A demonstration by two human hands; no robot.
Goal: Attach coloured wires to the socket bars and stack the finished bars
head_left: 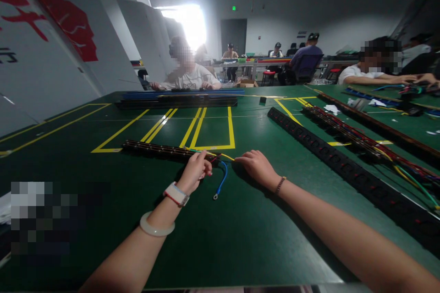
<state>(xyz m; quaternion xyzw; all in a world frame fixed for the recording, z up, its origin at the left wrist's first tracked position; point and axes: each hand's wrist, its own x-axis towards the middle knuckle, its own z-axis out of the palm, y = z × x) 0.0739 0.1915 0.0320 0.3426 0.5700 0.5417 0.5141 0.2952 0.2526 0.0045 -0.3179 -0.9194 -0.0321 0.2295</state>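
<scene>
A long dark strip with wires along it lies on the green table in front of me. My left hand is at its right end, fingers bent round a yellow-green wire by the strip. Further right, my right hand pinches the end of a yellow wire that runs out from the strip. A blue wire curves down between my hands, its metal ring terminal lying on the table. Part of the strip's right end is hidden behind my left fingers.
A black socket strip lies slanted on the right. Beyond it lie a bundle of coloured wires and a brown-black strip. Dark and blue bars lie at the far edge. Co-workers sit opposite and at the right.
</scene>
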